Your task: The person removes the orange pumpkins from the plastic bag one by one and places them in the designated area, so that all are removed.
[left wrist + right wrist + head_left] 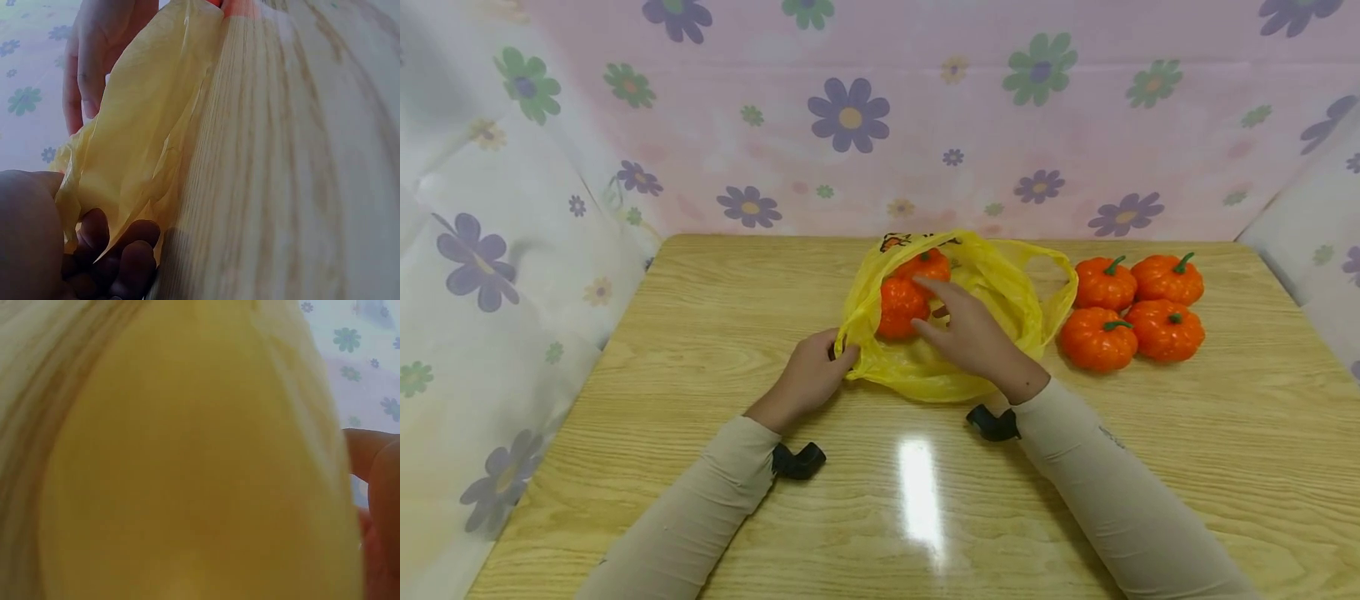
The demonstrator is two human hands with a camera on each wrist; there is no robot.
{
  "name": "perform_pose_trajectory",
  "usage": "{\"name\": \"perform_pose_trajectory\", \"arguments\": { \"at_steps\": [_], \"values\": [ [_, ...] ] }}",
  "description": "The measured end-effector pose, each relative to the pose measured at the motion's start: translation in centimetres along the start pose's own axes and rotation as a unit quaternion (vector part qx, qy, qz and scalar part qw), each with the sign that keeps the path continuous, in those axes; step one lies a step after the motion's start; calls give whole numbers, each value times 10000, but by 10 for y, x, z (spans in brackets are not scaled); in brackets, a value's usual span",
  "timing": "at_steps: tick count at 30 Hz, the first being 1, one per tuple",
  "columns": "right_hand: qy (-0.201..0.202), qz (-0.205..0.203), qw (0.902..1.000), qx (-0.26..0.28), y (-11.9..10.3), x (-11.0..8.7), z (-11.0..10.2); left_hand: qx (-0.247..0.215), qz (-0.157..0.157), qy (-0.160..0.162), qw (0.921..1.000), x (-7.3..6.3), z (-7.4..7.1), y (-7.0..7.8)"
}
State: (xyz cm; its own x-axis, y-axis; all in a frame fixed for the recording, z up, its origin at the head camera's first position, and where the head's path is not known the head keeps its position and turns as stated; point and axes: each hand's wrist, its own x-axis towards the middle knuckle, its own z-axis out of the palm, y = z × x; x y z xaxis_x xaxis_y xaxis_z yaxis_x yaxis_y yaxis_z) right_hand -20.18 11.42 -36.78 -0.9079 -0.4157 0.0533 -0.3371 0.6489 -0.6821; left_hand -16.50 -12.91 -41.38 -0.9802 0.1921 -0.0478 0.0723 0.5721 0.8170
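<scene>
Left hand (808, 371) pinches the near-left rim of a yellow plastic bag (955, 379), thumb against curled fingers; my left wrist view shows those fingers (134, 262) bent in at the film, dark but readable. Right hand (970, 329) is over the bag's mouth, thumb and fingers spread apart, nothing gripped that I can see. Its fingertips overlap the toy pumpkins inside from my head view; I can't tell whether they touch. Left wrist view also catches that hand's fingers pointing down behind the bag's edge. Right wrist view is little use to me: blurred yellow film fills most of it, a bit of hand at the right edge.

Bag lies on the wood-grain table (715, 292), mouth gaping, one loop handle out to the right. Two orange toy pumpkins sit in its left part: front one (898, 312), rear one (932, 262) with a green stem.

Four more orange pumpkins with green stems cluster on the table just right of the bag, two by two: back-left (1105, 285), back-right (1167, 281), front-left (1097, 342), front-right (1165, 333).

Beige sleeves (700, 508) on both arms, black curved wrist mount (801, 462) at each cuff. Floral sheet (910, 183) behind.
</scene>
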Motion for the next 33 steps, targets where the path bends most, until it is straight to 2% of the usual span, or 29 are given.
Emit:
{"name": "perform_pose_trajectory", "arguments": {
  "at_steps": [6, 14, 21, 25, 28, 33],
  "values": [
    [-95, 52, 9999, 80, 2, 2, 3, 1, -45, 18, 10000, 1, 0, 0],
    [-304, 179, 9962, 792, 4, 2, 5, 6, -28, 26, 10000, 1, 1, -2],
    [-465, 486, 9820, 1766, 3, 3, 8, 72, -22, 13, 10000, 1, 0, 0],
    [-456, 527, 9764, 2044, 2, 4, 9, 42, -8, 34, 10000, 1, -1, 1],
    [-336, 454, 9822, 1793, 1, 3, 9, 34, -13, 33, 10000, 0, -1, 1],
    [43, 102, 9956, 928, 2, 2, 11, 36, -38, 27, 10000, 1, -1, 1]
  ]
}}
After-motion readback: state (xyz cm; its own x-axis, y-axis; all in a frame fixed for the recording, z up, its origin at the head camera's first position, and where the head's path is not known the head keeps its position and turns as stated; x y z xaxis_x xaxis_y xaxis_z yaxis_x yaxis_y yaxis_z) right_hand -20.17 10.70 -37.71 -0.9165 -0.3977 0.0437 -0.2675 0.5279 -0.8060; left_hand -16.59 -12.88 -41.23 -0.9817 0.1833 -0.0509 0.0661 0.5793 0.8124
